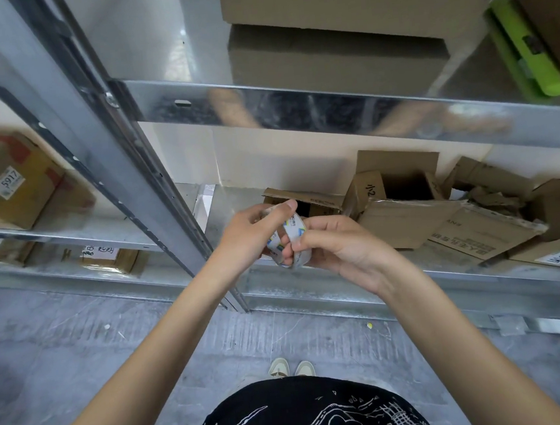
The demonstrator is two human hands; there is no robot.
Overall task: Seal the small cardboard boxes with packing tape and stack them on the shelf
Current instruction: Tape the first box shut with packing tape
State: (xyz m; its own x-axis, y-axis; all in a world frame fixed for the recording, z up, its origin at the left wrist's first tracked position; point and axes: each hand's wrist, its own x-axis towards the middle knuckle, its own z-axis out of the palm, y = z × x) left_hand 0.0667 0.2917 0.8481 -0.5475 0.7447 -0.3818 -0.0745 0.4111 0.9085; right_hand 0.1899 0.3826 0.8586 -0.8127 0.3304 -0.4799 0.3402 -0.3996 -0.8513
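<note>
Tape roll (289, 242) pinched in both hands' grip, before open boxes (403, 201) on metal shelf (347, 108).

The person wears a black shirt (306, 413) printed with white line drawings; just beyond the shirt's edge show two pale shoes (290, 367), and both forearms are bare, sleeveless.
</note>
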